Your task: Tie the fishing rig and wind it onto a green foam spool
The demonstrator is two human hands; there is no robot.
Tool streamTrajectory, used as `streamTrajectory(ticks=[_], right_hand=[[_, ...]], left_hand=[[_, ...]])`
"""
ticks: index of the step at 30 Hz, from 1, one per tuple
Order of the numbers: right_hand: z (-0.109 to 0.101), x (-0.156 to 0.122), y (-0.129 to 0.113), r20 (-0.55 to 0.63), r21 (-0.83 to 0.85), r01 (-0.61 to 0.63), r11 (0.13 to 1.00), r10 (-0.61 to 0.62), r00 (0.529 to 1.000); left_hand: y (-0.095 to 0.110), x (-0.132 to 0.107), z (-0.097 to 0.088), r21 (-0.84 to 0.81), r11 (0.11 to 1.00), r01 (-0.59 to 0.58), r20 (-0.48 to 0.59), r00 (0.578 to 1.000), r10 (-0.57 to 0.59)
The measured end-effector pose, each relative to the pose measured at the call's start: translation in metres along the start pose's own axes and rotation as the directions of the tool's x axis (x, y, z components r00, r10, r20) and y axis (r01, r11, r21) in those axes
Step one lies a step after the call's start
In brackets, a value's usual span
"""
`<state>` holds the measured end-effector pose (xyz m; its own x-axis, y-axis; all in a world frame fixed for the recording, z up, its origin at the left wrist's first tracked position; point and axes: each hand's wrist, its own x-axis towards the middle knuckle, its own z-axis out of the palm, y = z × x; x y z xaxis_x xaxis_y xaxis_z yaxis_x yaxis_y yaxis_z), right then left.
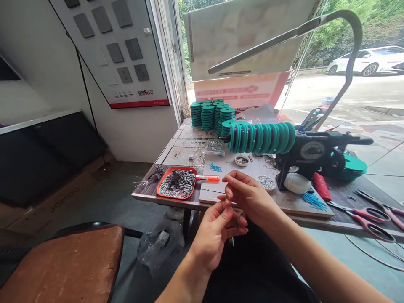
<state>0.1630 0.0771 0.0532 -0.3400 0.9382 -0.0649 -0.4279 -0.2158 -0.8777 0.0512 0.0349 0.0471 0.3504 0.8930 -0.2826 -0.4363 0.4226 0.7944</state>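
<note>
My left hand (217, 231) is held just off the table's front edge, palm up, with thumb and fingers pinched together on something too small to name. Right above it, my right hand (249, 195) has its thumb and index finger pressed together, and its other fingers meet the left fingertips. A small pale end hangs below the left hand. Closest to my hands on the board are a white dish of small pale pieces (266, 182), an orange-capped pen-like tool (208, 179), and a red tray (160, 192) holding grey cylindrical weights and small metal parts.
A winding machine (312, 151) carries a row of green spools (261, 138) on its shaft. Stacked green spools (207, 117) stand behind. Scissors (362, 212), a red thread cone (322, 186) and blue pieces (314, 201) lie right. A brown stool (75, 261) stands left.
</note>
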Motion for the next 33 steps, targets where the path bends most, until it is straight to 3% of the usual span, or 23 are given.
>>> streamTrajectory(ticks=[8, 13, 24, 33], right_hand=[[-0.003, -0.001, 0.002, -0.007, 0.071, 0.032, 0.997, -0.031, 0.999], [-0.003, 0.001, 0.004, -0.013, 0.092, 0.040, 0.995, -0.039, 0.999], [-0.005, 0.004, 0.006, -0.043, 0.079, 0.055, 0.995, -0.052, 0.998], [-0.002, 0.002, 0.003, -0.037, 0.060, 0.048, 0.997, -0.046, 0.998]], left_hand=[[-0.016, -0.028, -0.015, 0.038, 0.971, 0.237, 0.024, 0.971, -0.238], [-0.028, -0.042, -0.028, -0.039, 0.936, 0.350, 0.027, 0.937, -0.349], [-0.031, -0.044, -0.030, -0.190, 0.918, 0.348, 0.032, 0.937, -0.348], [-0.034, -0.045, -0.031, -0.182, 0.913, 0.366, 0.032, 0.930, -0.366]])
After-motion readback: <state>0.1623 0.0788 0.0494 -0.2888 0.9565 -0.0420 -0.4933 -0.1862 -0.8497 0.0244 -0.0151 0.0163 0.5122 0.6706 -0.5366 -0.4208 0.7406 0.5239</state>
